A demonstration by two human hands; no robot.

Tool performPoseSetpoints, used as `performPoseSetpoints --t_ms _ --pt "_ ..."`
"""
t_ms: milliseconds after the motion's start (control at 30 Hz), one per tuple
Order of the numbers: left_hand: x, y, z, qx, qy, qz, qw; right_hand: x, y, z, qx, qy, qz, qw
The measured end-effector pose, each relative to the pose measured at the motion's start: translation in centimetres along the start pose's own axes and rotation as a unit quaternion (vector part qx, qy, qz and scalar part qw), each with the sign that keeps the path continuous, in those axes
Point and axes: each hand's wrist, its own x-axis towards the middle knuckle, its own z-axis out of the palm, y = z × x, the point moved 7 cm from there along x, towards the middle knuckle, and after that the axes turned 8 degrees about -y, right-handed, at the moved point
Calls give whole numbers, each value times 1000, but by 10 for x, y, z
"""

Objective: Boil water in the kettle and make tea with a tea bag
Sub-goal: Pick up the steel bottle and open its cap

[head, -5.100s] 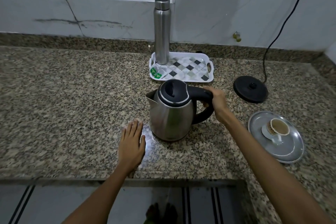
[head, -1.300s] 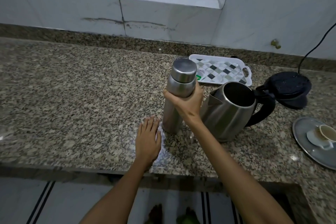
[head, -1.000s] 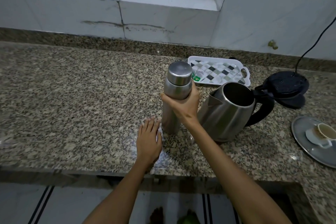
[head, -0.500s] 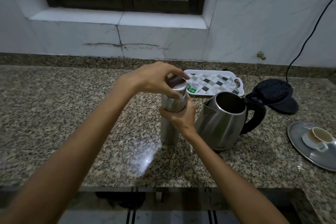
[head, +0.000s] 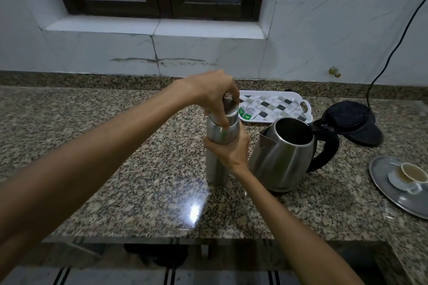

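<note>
So I'm at the bit where the steel water bottle (head: pixel 216 159) gets opened so the kettle can be filled. The bottle stands upright on the granite counter (head: pixel 139 169), just left of the kettle (head: pixel 283 157), close enough that they look nearly touching. My right hand (head: pixel 231 150) is wrapped round the bottle's upper body just under the shoulder, fingers closed tight on it. My left hand (head: pixel 210 92) comes in from above, fingertips pinched round the cap (head: pixel 231 110).

To do this well, I reckon: keep the base planted on the counter, let the right hand do nothing but stop the body from spinning, and do all the twisting with the left. Lift the cap straight up once it frees, and don't nudge the kettle, since it's right next to my knuckles.

The kettle is ready, lid (head: pixel 347 118) flipped back and mouth open. Its power base (head: pixel 366 134) sits behind to the right with the cord (head: pixel 393 53) running up the wall. Tea bags (head: pixel 246 113) wait on the checkered tray (head: pixel 282 102) at the back, and a cup (head: pixel 410 172) sits on a steel plate (head: pixel 393 194) far right.

Compared to about a second back: my left hand was lying flat on the counter beside the bottle, and now it's up on the cap. Five seconds ago the bottle was on the tray and the kettle's lid was shut.
</note>
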Motion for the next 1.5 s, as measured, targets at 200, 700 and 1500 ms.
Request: performPoseSetpoints --t_ms 200,700,1500 --pt "-4 -2 4 -31 60 -71 995 -6 -9 0 -27 38 -25 999" --pt "-4 8 1 48 -23 -94 994 -6 -10 -1 -37 47 -28 998" --pt "-5 7 1 -10 -52 -145 988 -7 -10 -2 -18 33 -32 999"
